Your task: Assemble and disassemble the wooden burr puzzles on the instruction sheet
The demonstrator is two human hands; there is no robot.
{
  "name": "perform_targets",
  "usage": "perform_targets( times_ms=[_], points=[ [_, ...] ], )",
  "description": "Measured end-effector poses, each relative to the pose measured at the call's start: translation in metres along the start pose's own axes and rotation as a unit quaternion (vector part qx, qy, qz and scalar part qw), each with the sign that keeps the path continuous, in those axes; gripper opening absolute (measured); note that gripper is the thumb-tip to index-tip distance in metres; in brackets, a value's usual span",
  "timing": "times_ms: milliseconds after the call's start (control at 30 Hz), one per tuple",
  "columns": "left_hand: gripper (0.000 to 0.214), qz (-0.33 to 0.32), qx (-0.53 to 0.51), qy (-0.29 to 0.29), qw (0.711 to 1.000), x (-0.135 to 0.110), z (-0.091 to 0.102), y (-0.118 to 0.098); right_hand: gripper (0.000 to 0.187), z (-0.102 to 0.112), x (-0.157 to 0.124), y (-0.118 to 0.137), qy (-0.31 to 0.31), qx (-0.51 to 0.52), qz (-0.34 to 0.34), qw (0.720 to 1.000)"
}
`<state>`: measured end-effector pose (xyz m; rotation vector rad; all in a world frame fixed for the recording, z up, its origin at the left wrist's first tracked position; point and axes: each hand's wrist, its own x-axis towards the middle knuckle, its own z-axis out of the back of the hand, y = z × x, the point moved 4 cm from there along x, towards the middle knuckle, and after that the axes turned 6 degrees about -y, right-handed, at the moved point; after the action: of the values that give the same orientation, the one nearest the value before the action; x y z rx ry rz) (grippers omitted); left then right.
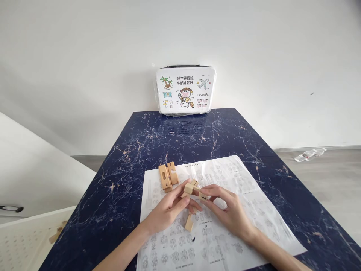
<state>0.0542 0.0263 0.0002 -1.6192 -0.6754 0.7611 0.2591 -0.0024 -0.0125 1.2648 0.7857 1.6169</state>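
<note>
Over the printed paper sheet (160,256), my left hand (165,214) pinches notched wooden puzzle pieces (188,189) between thumb and fingers. My right hand (232,209) grips a wooden puzzle piece marked 3 (203,197) by its right end. The piece's other end meets the pieces in my left hand; whether they interlock is hard to tell. Below the hands a loose wooden piece (189,224) sits on the sheet, partly covered by fingers. At the sheet's upper left lie a slotted piece marked 2 (164,174) and a notched piece marked 6 (173,177).
A dark blue marbled table (180,139) carries the sheet. At its far edge a white cartoon-printed case (169,88) stands against the wall. Left of the table is a white basket (25,244) with wooden pieces. A clear plastic object (309,154) lies on the floor at right.
</note>
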Motion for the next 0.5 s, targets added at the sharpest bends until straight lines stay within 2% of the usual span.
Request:
perform_targets(
  times_ms=[133, 267, 500],
  points=[
    [0.064, 0.009, -0.032, 0.012, 0.999, 0.0, -0.004, -0.001, 0.013, 0.0, -0.001, 0.007, -0.007, -0.065, 0.09, 0.994],
    [0.063, 0.023, -0.04, 0.019, 0.999, 0.0, -0.005, 0.0, 0.018, 0.0, -0.001, 0.013, -0.024, -0.139, 0.188, 0.972],
    [0.075, 0.034, -0.059, 0.003, 0.998, 0.0, -0.006, 0.002, 0.028, -0.002, -0.003, 0.015, -0.03, -0.204, 0.244, 0.947]
  ],
)
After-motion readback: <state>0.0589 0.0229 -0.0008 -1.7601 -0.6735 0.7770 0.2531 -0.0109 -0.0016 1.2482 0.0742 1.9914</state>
